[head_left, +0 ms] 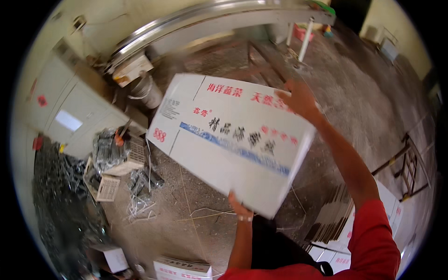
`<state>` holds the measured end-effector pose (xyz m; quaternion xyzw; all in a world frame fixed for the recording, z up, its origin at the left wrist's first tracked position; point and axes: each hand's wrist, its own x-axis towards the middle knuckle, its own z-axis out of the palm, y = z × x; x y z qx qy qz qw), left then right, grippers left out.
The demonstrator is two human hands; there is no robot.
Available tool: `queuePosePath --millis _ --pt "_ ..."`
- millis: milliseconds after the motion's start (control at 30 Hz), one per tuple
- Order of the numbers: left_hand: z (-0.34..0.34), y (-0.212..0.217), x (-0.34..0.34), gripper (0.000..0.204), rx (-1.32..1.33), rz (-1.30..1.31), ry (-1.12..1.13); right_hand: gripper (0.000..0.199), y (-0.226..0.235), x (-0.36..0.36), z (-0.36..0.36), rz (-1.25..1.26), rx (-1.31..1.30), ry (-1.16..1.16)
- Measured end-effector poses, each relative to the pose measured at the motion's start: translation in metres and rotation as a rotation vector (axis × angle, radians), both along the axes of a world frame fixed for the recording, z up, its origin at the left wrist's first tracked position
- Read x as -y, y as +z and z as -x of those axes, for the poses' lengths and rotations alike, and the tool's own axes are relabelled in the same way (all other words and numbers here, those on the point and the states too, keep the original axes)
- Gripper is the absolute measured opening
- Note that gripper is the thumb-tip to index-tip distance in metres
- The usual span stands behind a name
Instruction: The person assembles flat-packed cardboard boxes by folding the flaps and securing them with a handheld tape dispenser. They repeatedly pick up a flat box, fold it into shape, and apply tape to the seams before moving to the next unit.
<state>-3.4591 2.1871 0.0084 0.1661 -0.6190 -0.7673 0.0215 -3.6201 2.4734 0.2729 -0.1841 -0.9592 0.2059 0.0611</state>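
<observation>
A large white cardboard carton (224, 154) with red and black print and a blue band is held up, tilted, in front of me. My left hand (239, 206) grips its lower edge, thumb on the printed face and the other fingers hidden behind. At the upper right edge, my right hand (301, 99) is closed over the cardboard. A narrow side of the carton shows on the right. Whether it is folded flat or opened out, I cannot tell.
A stack of flattened cartons (333, 219) lies by my right side. Plastic crates (126, 161) with wrapped dark bundles stand left, near a cabinet (70, 105) and a bucket (147, 91). A long metal table (210, 21) spans the back; a metal frame (410, 168) stands right.
</observation>
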Motion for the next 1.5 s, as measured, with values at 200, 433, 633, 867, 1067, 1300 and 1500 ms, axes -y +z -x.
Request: queuePosePath --millis 200,433,633,867,1067,1300,1500 --pt "0.106 -0.017 -0.075 0.050 0.749 -0.020 -0.140 0.036 -0.119 -0.018 -0.262 0.428 0.014 -0.247" --pt "0.152 -0.093 0.038 0.054 0.845 0.063 -0.549 0.027 -0.135 -0.015 -0.605 0.284 0.152 -1.072" --pt "0.096 -0.030 0.001 0.040 0.707 0.287 -0.651 0.034 -0.149 -0.048 -0.715 0.114 0.300 -1.407" --pt "-0.045 0.126 -0.106 0.032 0.665 0.399 -0.853 0.050 -0.278 -0.172 -0.809 -0.255 0.394 -1.171" --pt "-0.042 0.160 -0.085 0.021 0.623 0.602 -0.693 0.061 -0.334 -0.190 -0.897 -0.070 0.588 -1.276" --pt "-0.039 0.173 -0.033 0.021 0.712 0.100 -0.373 0.063 -0.265 -0.192 -0.827 0.158 0.118 -1.425" --pt "0.038 0.123 -0.054 0.027 0.603 -0.620 -0.266 0.048 -0.072 -0.195 -0.499 1.239 -0.681 -0.946"
